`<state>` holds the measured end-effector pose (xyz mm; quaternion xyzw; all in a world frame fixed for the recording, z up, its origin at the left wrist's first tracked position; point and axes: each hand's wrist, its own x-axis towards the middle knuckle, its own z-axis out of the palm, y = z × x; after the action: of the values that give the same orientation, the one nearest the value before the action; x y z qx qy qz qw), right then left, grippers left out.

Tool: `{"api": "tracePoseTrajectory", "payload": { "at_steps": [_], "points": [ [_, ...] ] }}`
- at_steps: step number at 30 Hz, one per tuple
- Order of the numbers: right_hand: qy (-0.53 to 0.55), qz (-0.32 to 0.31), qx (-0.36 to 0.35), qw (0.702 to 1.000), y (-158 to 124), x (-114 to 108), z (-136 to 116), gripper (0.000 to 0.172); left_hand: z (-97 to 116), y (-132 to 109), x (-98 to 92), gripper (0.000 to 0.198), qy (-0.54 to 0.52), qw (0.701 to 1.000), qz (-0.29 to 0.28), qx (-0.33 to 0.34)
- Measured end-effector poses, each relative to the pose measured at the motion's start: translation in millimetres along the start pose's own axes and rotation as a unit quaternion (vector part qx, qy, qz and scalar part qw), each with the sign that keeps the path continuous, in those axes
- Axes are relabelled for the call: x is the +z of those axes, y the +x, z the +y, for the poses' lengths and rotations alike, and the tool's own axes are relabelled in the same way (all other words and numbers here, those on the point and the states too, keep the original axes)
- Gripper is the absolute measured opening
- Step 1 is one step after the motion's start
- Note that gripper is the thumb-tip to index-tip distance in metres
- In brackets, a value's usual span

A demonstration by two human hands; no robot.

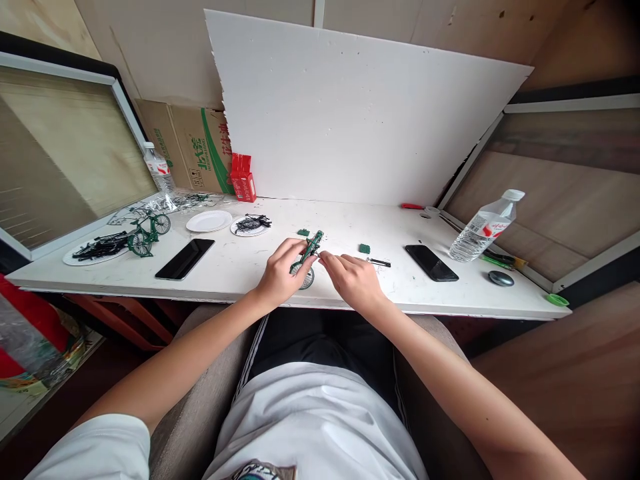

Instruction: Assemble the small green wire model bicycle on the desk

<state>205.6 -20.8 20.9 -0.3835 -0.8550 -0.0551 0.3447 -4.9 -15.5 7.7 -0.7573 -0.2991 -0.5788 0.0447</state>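
A small green model bicycle (315,241) is held in my left hand (280,272), tilted, with a wheel showing below the fingers. The left fingers are closed round its frame. My right hand (353,277) is at the bicycle's right side, thumb and fingertips pinched together; whatever is between them is too small to make out. A green plastic piece (303,232) lies just behind the bicycle. To the right of it are another green piece (365,249) and a thin black part (380,263) on the white table (345,301).
Another green model bicycle (145,233) stands at left by a plate of black parts (100,248). Nearby are a phone (185,259), a white plate (209,221) and a smaller plate of black parts (250,230). A second phone (431,263) and a water bottle (485,227) are at right.
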Motion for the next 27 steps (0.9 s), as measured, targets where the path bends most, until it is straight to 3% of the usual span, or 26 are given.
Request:
{"api": "tracePoseTrajectory", "payload": {
  "at_steps": [7,11,16,24,27],
  "points": [
    [0.118,-0.046,0.06,0.99,1,-6,-12,0.037,-2,-3,1.4,0.026,0.014,1.0,0.005,0.014],
    [0.249,-0.072,0.109,0.96,3,-10,-18,0.044,-9,-4,-1.1,0.033,0.019,0.999,-0.003,0.046],
    [0.473,-0.105,0.191,0.853,5,-4,-21,0.051,-12,-3,-3.5,0.033,0.024,0.998,0.005,0.051],
    [0.711,-0.165,0.28,0.624,8,-12,-28,0.033,-10,-1,-8.3,0.032,0.03,0.997,0.01,0.068],
    [0.73,-0.185,0.291,0.59,9,-15,-29,0.032,-8,0,-9.3,0.029,0.023,0.998,0.014,0.058]
  ]
}}
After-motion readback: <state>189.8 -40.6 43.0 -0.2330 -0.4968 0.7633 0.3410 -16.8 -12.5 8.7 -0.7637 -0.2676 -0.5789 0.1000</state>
